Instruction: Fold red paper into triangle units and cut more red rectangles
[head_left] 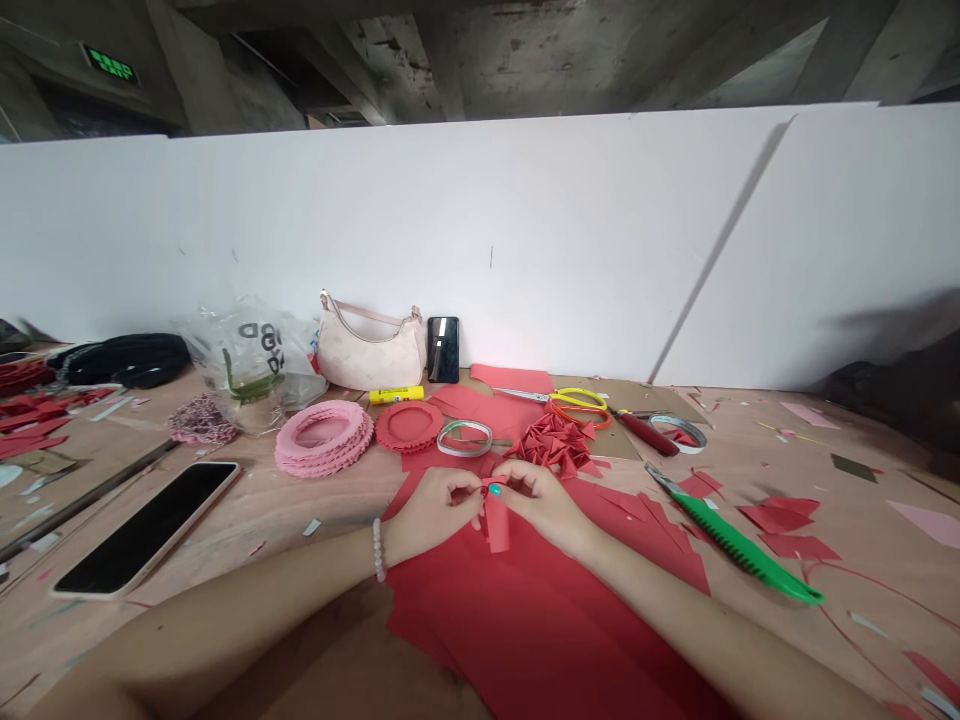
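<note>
My left hand [435, 508] and my right hand [536, 498] meet over a sheet of red paper [540, 600] on the table. Both pinch a small strip of red paper [496, 520] between fingertips, its loose end hanging down toward me. A bead bracelet [378, 550] sits on my left wrist. Just beyond my hands lies a pile of folded red paper pieces [559, 442].
A green utility knife [731, 540] lies right of my hands among red scraps. Behind are tape rolls [465, 438], scissors [570, 400], a glue stick [396, 395], red [409, 425] and pink [324, 438] paper rings, a handbag [369, 350] and two phones, one [146, 528] at left.
</note>
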